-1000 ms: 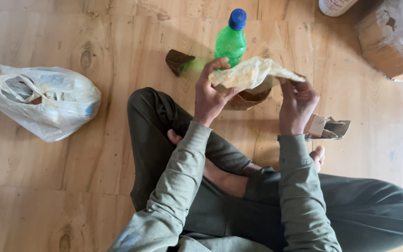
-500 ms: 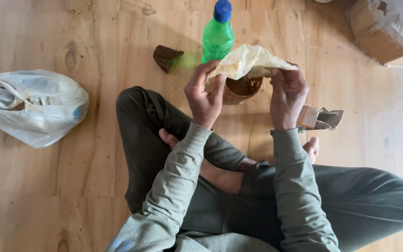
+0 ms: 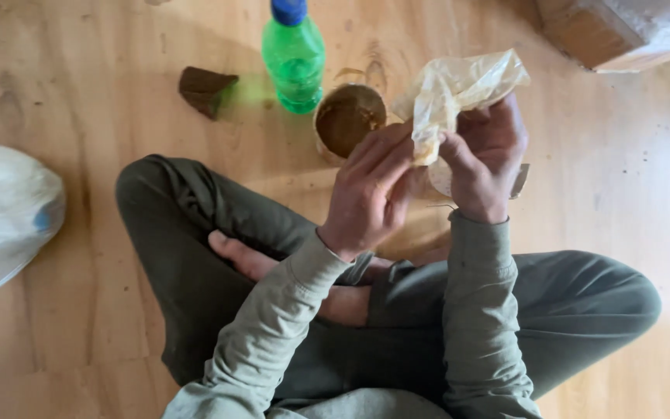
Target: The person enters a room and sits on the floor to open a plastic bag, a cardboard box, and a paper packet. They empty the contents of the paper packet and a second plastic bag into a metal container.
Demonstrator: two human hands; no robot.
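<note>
I sit cross-legged on a wooden floor. My left hand (image 3: 372, 190) and my right hand (image 3: 486, 159) both pinch a crumpled pale yellowish plastic bag (image 3: 459, 93), held up in front of me. Just beyond my left hand stands a small round container (image 3: 347, 116) filled with brown powder, open at the top. A green plastic bottle (image 3: 295, 58) with a blue cap stands upright beside that container on its left. A bit of something flat shows behind my right hand; I cannot tell what it is.
A dark brown wedge-shaped piece (image 3: 205, 89) lies on the floor left of the bottle. A white plastic bag (image 3: 5, 213) with things inside lies at the far left. A wooden box corner (image 3: 622, 31) is at the top right.
My hands have come closer together and bunched the plastic bag, uncovering the brown container. The view has shifted, so the white bag now sits at the left edge.
</note>
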